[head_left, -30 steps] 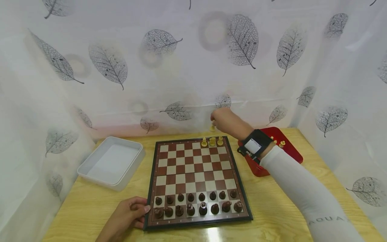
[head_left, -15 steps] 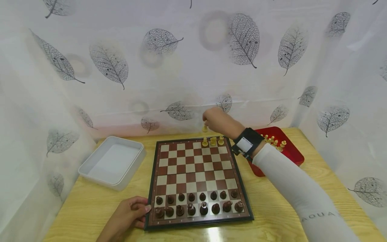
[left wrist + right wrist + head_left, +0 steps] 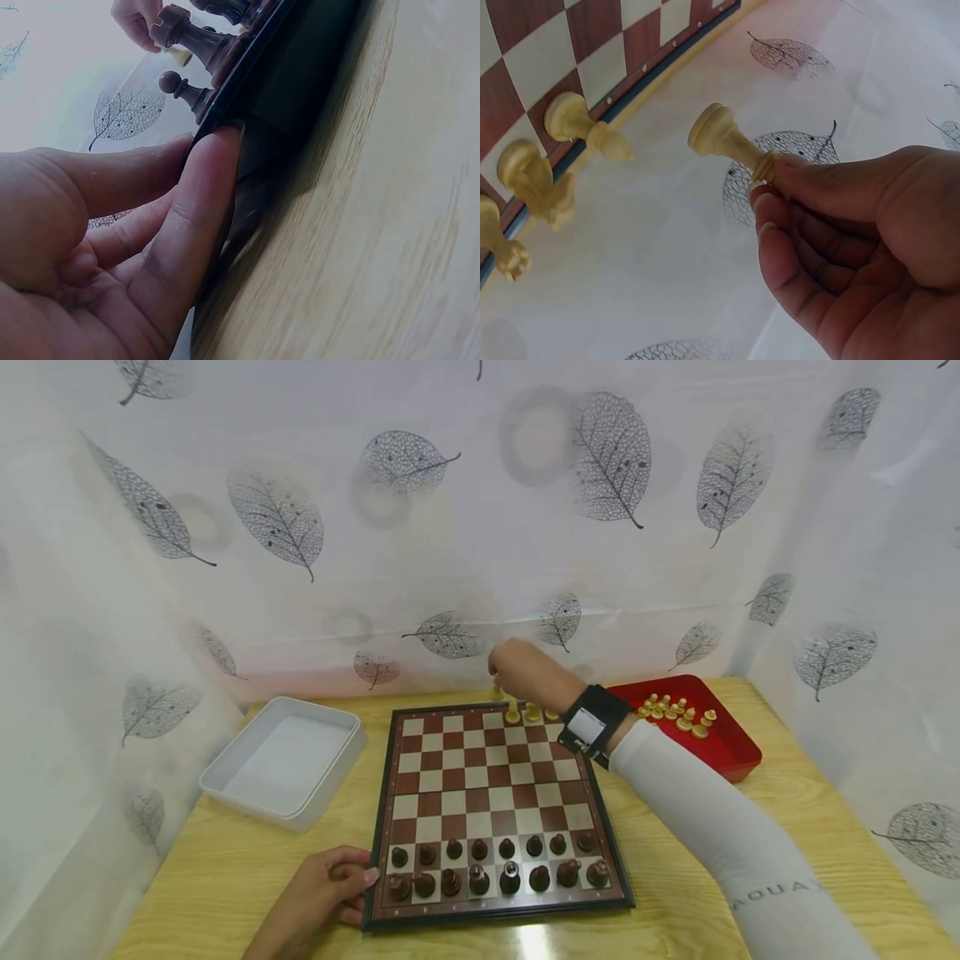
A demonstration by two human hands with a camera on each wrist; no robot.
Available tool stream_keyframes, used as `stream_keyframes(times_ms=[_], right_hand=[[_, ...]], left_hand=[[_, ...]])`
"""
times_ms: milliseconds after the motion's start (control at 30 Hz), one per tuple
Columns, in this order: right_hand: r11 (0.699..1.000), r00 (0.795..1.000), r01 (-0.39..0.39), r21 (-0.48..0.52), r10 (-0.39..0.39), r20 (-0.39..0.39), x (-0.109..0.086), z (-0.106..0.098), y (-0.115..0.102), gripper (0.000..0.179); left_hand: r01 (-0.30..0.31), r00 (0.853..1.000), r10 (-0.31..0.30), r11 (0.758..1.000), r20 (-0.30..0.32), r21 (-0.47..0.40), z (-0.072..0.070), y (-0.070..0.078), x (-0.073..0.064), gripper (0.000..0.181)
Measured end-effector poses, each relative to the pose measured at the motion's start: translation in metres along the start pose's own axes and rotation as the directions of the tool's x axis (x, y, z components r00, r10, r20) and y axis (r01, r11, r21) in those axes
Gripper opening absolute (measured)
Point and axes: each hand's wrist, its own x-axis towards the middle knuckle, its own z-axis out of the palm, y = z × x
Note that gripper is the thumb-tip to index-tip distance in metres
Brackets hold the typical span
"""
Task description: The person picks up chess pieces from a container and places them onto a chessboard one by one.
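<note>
My left hand (image 3: 318,893) grips the left edge of a red-and-white chessboard (image 3: 495,777), thumb and fingers meeting at its dark rim in the left wrist view. Held over the board's far edge, my right hand (image 3: 528,672) pinches a cream chess piece (image 3: 724,136) near its top, base pointing to the board. The fingers hide the piece's head. Standing along the far row are a cream bishop (image 3: 577,124), a knight (image 3: 536,184) and a rook (image 3: 496,240). Two rows of dark chess pieces (image 3: 478,881) fill the near side.
At the right, behind my forearm, a red tray (image 3: 738,762) holds several cream chess pieces (image 3: 684,720). A white tray (image 3: 281,756) stands left of the board on the wooden table (image 3: 690,877). Leaf-patterned sheeting (image 3: 427,552) rises behind and at the sides.
My right hand has moved left along the far edge with the cream chess piece, past the bishop. More of the red tray's contents shows. The left hand stays on the board.
</note>
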Motion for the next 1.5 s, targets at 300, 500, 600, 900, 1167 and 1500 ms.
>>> stream_keyframes(times_ms=[300,500,600,900,1167,1500], right_hand=[[0.998,0.998,-0.042,0.053,0.039,0.059,0.005,0.013,-0.002,0.019],[1.0,0.997,-0.011,-0.012,0.012,0.07,0.008,0.027,0.003,0.017],[1.0,0.997,0.011,-0.027,-0.009,0.075,0.01,0.035,0.005,0.015],[1.0,0.995,0.028,-0.011,-0.027,0.095,0.013,0.047,0.008,0.019],[0.998,0.996,0.06,-0.03,-0.058,0.068,0.014,0.054,0.01,0.02],[0.997,0.996,0.082,-0.01,-0.082,0.04,0.015,0.06,0.013,0.019]], left_hand=[[-0.003,1.0,0.003,1.0,0.011,-0.002,0.0,0.001,0.0,0.054],[0.0,1.0,0.0,1.0,0.018,0.008,-0.001,0.002,-0.001,0.055],[-0.008,1.0,0.008,1.0,0.019,0.01,-0.001,0.001,-0.001,0.054],[0.0,1.0,0.0,1.0,0.018,0.009,-0.001,0.002,-0.001,0.053],[0.0,1.0,0.0,1.0,0.018,0.018,0.0,0.002,-0.001,0.052],[0.005,1.0,-0.005,1.0,0.022,0.014,-0.001,0.002,-0.002,0.056]])
